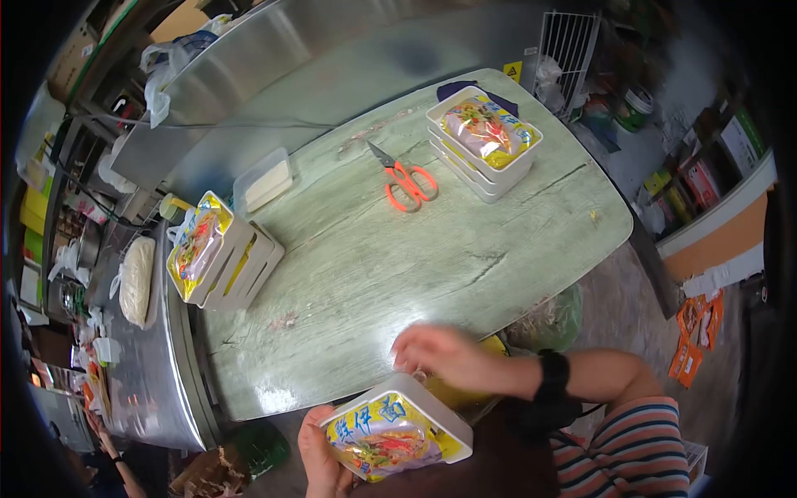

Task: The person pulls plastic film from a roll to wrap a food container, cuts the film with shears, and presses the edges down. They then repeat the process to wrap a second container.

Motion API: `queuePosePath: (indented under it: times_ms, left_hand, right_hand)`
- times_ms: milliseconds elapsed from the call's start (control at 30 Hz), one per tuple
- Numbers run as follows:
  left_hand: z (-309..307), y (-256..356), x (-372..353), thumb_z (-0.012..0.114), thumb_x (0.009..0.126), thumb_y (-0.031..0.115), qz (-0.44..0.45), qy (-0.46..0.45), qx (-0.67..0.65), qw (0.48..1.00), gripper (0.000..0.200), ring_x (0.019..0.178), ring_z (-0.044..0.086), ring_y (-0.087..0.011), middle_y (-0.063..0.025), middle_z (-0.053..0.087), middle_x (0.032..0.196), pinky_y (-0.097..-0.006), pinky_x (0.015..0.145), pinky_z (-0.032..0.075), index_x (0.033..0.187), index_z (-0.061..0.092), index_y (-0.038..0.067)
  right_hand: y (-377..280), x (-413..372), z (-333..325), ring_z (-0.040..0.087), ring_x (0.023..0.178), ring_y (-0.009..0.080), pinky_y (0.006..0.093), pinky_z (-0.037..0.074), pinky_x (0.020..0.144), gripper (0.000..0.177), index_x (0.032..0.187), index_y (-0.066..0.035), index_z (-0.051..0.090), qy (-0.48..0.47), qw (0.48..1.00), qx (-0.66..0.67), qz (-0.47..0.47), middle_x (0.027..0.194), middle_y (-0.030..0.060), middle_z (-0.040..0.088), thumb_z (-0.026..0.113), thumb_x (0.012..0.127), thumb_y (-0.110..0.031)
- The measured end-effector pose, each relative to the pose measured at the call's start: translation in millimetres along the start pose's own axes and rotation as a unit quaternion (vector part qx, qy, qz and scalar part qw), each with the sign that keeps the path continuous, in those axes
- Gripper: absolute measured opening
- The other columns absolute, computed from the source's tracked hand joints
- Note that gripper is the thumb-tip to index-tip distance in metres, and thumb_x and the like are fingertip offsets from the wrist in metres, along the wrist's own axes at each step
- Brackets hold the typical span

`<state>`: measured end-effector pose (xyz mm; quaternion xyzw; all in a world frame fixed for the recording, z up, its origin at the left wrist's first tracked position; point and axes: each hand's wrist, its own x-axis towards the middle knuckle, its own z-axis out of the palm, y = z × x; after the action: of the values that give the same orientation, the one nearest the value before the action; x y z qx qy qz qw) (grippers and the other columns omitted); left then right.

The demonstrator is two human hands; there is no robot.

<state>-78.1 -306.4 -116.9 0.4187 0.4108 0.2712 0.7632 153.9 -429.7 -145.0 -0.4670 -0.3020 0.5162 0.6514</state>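
My left hand (322, 455) grips the near left side of a tilted white plastic basket (448, 423) at the table's front edge. A yellow and clear noodle packet (386, 436) with blue characters shows in its open side. Just above the basket's far rim is my right hand (444, 355), blurred, its fingers bent; whether it touches or holds anything cannot be made out. A black band circles that wrist. On the table (365, 274) lie orange-handled scissors (409, 184).
Similar packets fill a slatted white basket (241, 270) at left and a white basket (486, 170) at the far right. A clear plastic container (264, 178) lies near the back. Metal counter (166, 382) borders the left; another person's arm (116, 461) shows lower left. Orange packaging (697, 332) lies on the floor.
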Motion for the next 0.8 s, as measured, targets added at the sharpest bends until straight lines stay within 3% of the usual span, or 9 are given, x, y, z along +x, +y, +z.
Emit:
queuePosePath:
  times_ms: [100,167,300,367,400,500,700,733,800]
  left_hand:
    - [1.7,0.5,1.5,0.053,0.092,0.049,-0.009,0.003,0.005,1.0,0.05,0.087,0.064,-0.0253,-0.0147,0.061,0.095,-0.0394,0.076,0.055,0.11,0.047,0.002]
    - [10.9,6.3,1.2,0.053,0.092,0.048,-0.006,-0.012,0.0,1.0,0.05,0.088,0.063,-0.0254,-0.0147,0.061,0.096,-0.0396,0.077,0.055,0.11,0.048,0.002]
    - [7.6,4.1,7.7,0.05,0.096,0.039,-0.042,-0.066,0.052,0.996,0.046,0.102,0.06,-0.0237,-0.0146,0.059,0.114,-0.0366,0.087,0.05,0.12,0.05,0.0]
    - [-12.2,-14.7,13.3,0.051,0.096,0.04,-0.034,-0.05,0.056,0.997,0.046,0.101,0.06,-0.0222,-0.0145,0.06,0.112,-0.036,0.086,0.05,0.119,0.051,0.0]
    - [-9.5,-13.8,9.4,0.052,0.096,0.04,-0.013,-0.049,0.041,0.998,0.046,0.098,0.061,-0.0217,-0.0139,0.061,0.11,-0.0353,0.084,0.051,0.117,0.052,0.0]
    - [-13.4,-11.7,11.0,0.053,0.095,0.04,-0.016,-0.066,0.069,0.995,0.045,0.095,0.062,-0.0224,-0.0137,0.062,0.108,-0.0348,0.083,0.051,0.115,0.053,0.0]
    - [-0.3,2.3,12.5,0.054,0.095,0.038,-0.052,-0.07,0.049,0.995,0.044,0.098,0.061,-0.0222,-0.0134,0.061,0.109,-0.035,0.084,0.05,0.116,0.053,-0.001]
    - [-1.2,2.9,14.5,0.054,0.095,0.039,-0.063,-0.072,0.041,0.995,0.045,0.099,0.06,-0.0225,-0.0135,0.061,0.11,-0.0354,0.085,0.05,0.117,0.053,-0.001]
    - [-6.1,0.9,17.7,0.052,0.096,0.038,-0.053,-0.092,0.014,0.994,0.044,0.1,0.059,-0.0226,-0.0135,0.061,0.111,-0.0357,0.086,0.05,0.117,0.052,-0.001]
  right_hand:
    - [-59.7,-9.4,4.3,0.055,0.105,0.016,0.0317,0.043,0.091,0.021,0.114,-0.003,0.052,0.114,0.993,-0.009,-0.028,0.112,0.0092,0.058,0.042,0.097,-0.009]
    - [-67.7,-10.2,24.2,0.051,0.113,0.0193,0.0328,0.04,0.096,0.026,0.12,-0.002,0.049,0.036,0.916,-0.226,-0.33,0.119,0.0101,0.056,0.041,0.098,-0.015]
    - [-52.0,-0.9,28.4,0.042,0.126,0.0234,0.0364,0.031,0.105,0.034,0.126,-0.002,0.046,-0.145,0.929,-0.151,-0.304,0.13,0.0132,0.049,0.039,0.098,-0.021]
    - [-43.2,1.2,43.2,0.038,0.131,0.0267,0.0383,0.029,0.108,0.041,0.13,-0.004,0.044,-0.112,0.956,0.262,-0.072,0.137,0.0146,0.044,0.039,0.098,-0.03]
    - [-39.3,3.5,49.8,0.038,0.131,0.0267,0.0383,0.029,0.108,0.041,0.13,-0.004,0.044,-0.114,0.956,0.258,-0.076,0.137,0.0146,0.044,0.039,0.098,-0.03]
    - [-30.5,6.8,64.0,0.032,0.136,0.0293,0.0419,0.023,0.113,0.057,0.135,-0.001,0.039,-0.247,0.771,0.587,0.005,0.148,0.0151,0.032,0.032,0.1,-0.045]
    - [-29.6,12.9,33.8,0.039,0.131,0.0214,0.0341,0.031,0.108,0.051,0.135,-0.005,0.042,-0.096,0.934,0.335,0.078,0.142,0.0127,0.041,0.034,0.101,-0.042]
    - [-41.5,17.7,19.1,0.047,0.121,0.0203,0.0341,0.038,0.1,0.045,0.13,-0.004,0.047,-0.062,0.996,0.054,0.017,0.13,0.0121,0.05,0.041,0.099,-0.036]
    - [-70.9,40.4,-13.4,0.059,0.1,0.0205,0.0349,0.048,0.082,0.033,0.118,-0.002,0.054,0.036,0.944,-0.319,-0.077,0.107,0.0109,0.061,0.054,0.094,-0.025]
